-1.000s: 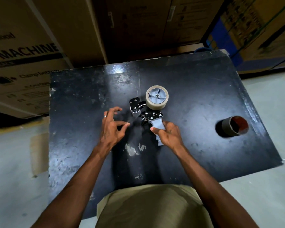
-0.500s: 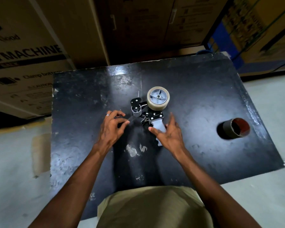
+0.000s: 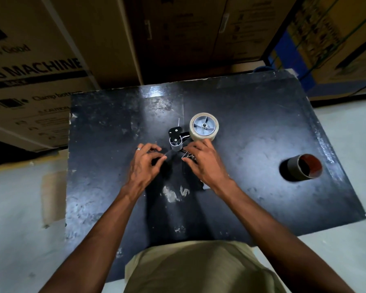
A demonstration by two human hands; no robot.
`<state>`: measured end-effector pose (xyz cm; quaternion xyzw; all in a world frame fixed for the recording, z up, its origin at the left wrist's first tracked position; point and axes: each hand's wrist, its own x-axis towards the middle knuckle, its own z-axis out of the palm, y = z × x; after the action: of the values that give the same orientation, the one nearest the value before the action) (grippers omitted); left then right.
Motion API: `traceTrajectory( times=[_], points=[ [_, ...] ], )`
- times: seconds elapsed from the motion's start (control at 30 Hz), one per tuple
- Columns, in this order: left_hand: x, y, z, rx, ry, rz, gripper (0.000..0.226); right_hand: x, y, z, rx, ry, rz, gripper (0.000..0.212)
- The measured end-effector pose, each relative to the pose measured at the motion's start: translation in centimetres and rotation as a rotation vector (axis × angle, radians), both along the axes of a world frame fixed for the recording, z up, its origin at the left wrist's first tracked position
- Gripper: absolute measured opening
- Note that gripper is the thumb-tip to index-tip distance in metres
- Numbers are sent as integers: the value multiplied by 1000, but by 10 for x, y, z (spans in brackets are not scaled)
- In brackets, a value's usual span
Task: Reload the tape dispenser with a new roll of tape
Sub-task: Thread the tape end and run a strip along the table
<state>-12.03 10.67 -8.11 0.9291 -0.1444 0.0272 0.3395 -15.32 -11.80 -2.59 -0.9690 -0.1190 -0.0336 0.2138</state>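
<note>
The tape dispenser (image 3: 175,132) lies on its side on the black table (image 3: 251,111), with a beige roll of tape (image 3: 203,126) mounted on its grey hub. My left hand (image 3: 145,166) pinches thumb and forefinger on a thin strip that looks like the tape end, just left of the small roller (image 3: 175,144). My right hand (image 3: 205,163) lies over the dispenser's body and handle and hides most of them. Its fingertips reach the metal parts below the roll. A pale tip of the handle (image 3: 206,188) shows under my wrist.
An empty brown cardboard core (image 3: 300,168) lies on its side at the table's right. Big cardboard boxes (image 3: 40,66) stand close behind the table's far edge, and a blue rack (image 3: 292,56) stands at the back right. Grey floor lies on both sides.
My right hand has left the handle grip and slid forward over the dispenser body toward the roll. My left hand has closed its fingers into a pinch beside the roller.
</note>
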Motion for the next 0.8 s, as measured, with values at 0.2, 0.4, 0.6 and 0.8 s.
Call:
traceTrajectory(
  times=[0.2,0.4,0.6,0.8],
  points=[
    [-2,0,-2,-11,27,23,9,4,-5,-7,40,11,-5,31],
    [-1,0,-1,13,17,22,9,10,-3,-10,41,16,16,30],
    [1,0,-2,3,14,26,12,14,-1,-8,33,29,32,24],
    [2,0,-1,0,27,35,14,18,2,-11,107,55,-36,21]
  ],
)
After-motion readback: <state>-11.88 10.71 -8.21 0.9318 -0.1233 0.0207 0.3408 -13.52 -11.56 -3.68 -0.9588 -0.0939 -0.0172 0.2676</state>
